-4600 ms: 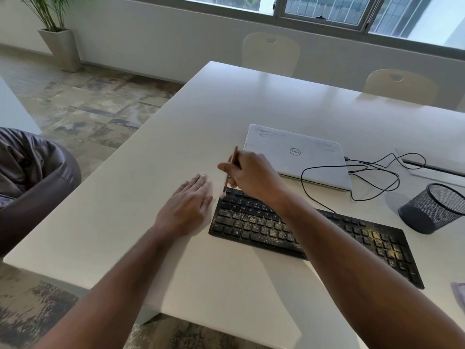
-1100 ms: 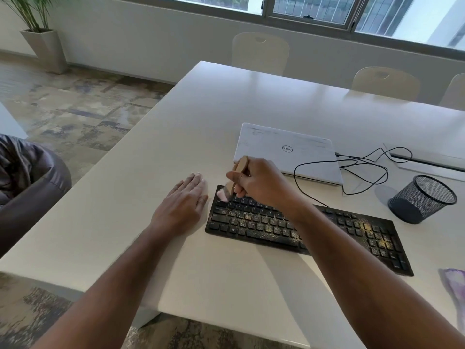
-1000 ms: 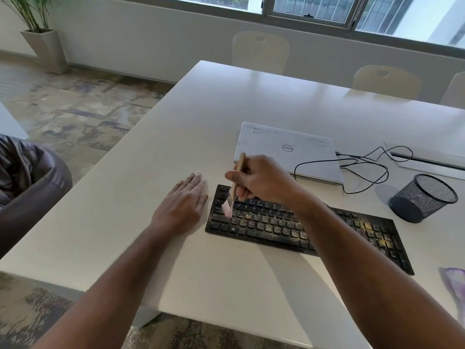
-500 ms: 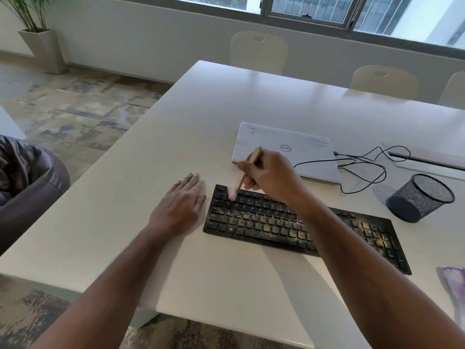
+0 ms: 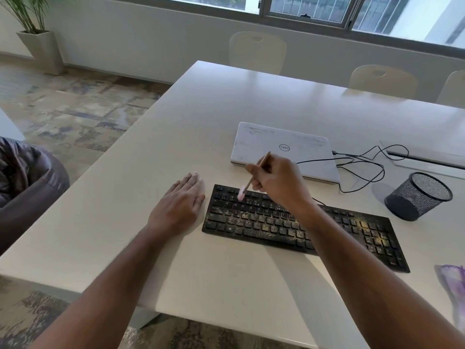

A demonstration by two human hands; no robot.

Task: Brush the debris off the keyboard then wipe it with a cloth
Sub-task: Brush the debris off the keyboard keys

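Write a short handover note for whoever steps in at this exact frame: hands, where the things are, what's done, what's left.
Right hand grips the brush, its pale tip on the keyboard's upper-left keys.
Left hand lies flat on the table beside the keyboard's left end.
Yellowish debris covers the middle rows and the number pad; brushing is barely begun.
Cloth lies untouched at the table's right edge.
Left: finish brushing, then wipe.

Soft daylight comes in through the windows at the far wall, leaving the room bright and even. The pale worktop carries a mild sheen and faint shadows fall toward the near edge beneath both forearms. The brush tip is motion-blurred, and straight lines bow near the frame edges.
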